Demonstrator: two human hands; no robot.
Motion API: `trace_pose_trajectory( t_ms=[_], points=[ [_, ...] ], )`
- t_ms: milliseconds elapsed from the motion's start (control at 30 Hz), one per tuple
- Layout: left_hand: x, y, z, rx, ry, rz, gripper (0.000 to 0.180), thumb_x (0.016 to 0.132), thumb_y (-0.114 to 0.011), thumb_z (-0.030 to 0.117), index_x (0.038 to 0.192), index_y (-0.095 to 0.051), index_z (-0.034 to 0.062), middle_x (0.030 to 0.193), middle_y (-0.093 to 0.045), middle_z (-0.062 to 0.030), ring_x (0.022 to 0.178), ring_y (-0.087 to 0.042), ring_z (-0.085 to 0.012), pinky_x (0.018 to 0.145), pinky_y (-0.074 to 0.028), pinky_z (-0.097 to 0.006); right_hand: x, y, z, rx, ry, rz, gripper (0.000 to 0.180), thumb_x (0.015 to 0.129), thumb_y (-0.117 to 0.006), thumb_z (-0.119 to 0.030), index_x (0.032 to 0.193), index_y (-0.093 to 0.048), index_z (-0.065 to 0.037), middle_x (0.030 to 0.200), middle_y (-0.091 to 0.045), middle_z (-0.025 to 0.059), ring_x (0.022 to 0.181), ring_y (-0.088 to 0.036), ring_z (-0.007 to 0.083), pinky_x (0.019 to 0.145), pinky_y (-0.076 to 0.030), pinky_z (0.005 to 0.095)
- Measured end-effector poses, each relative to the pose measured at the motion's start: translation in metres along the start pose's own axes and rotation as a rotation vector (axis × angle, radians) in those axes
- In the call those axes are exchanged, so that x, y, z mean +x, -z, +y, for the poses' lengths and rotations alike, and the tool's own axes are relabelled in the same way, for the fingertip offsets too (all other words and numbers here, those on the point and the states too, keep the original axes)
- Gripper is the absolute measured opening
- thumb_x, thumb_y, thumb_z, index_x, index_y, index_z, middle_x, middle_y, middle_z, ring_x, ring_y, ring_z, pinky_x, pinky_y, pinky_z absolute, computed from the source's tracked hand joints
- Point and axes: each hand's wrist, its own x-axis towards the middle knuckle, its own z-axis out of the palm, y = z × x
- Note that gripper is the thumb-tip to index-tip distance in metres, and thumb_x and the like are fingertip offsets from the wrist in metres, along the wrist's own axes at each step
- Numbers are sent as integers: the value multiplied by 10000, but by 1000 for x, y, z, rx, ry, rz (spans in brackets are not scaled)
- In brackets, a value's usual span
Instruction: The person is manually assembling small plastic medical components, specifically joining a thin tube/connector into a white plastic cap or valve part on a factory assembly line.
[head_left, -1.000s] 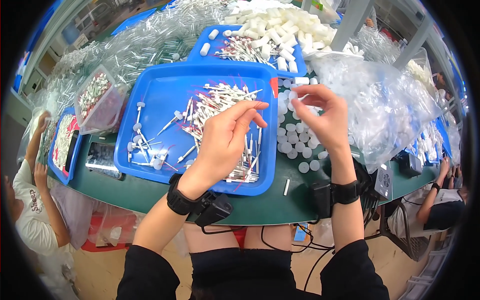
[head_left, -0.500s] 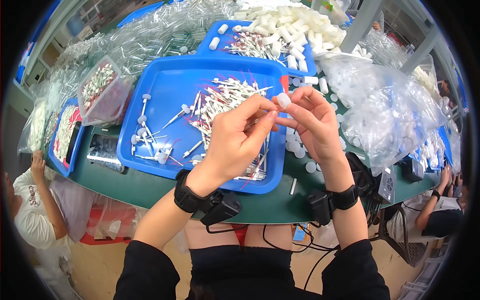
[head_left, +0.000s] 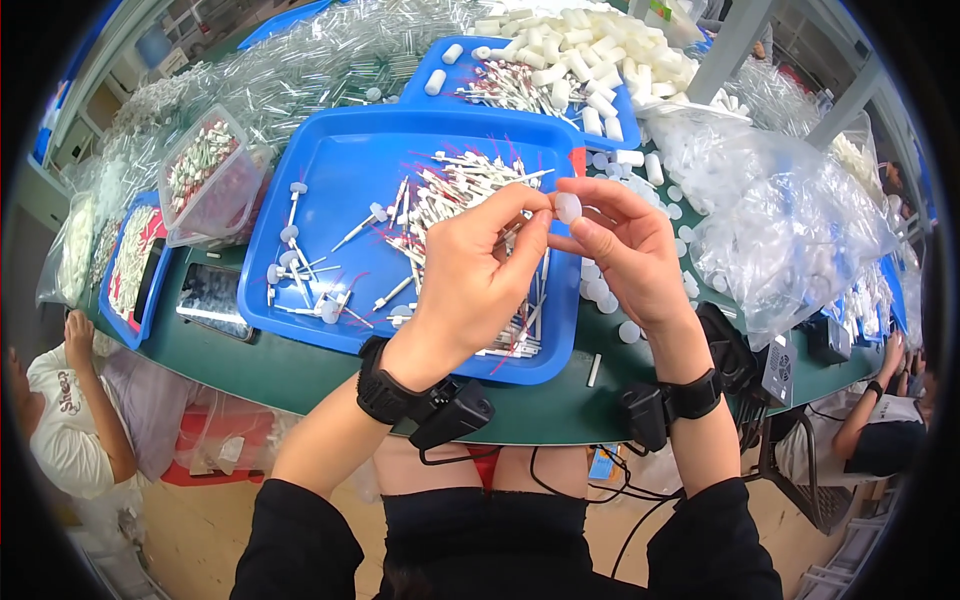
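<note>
Since the earlier frame our hands have closed together: our right hand (head_left: 625, 245) pinches a white cap (head_left: 567, 207), and our left hand (head_left: 480, 265) apparently pinches a thin stick lying crosswise just left of it.

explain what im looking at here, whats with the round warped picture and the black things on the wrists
The picture comes from a wide fisheye camera worn on a person's head, looking down at their own two bare hands; that lens bends straight edges toward the rim. No robot is involved. Each wrist wears a black band with a small black box and a cable.

The left hand and right hand meet above a large blue tray on a green table. The right hand pinches a small white round cap; the left fingers touch it, apparently holding a thin white stick to it, though that part is mostly hidden.

In the tray lie a pile of thin white sticks and several sticks with caps already on them. Loose white caps lie beside the tray, with clear bags of parts at the right. Other people sit at the edges.
</note>
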Motion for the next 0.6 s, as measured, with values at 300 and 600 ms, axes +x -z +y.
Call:
trace_pose_trajectory(
  t_ms=[300, 600],
  points=[
    [2, 0, -1, 238, -231, 52, 97, 885, -582, 39, 971, -625, 27, 795, -640, -93, 655, -592, -190, 567, -467, -297, 0, 1, -4, -135, 13, 1, 313, 851, -667, -17, 1155, -596, 11, 1117, -641, 95, 1043, -611, 168, 908, -496, 313],
    [2, 6, -2, 369, -288, -74, 167, 876, -540, 26, 1039, -567, 46, 816, -620, -178, 735, -614, -372, 614, -491, -413, 0, 4, -9, -468, 126, -1, 286, 812, -680, 17, 1090, -614, 27, 1073, -654, 94, 999, -633, 162, 902, -505, 299]
  ],
)
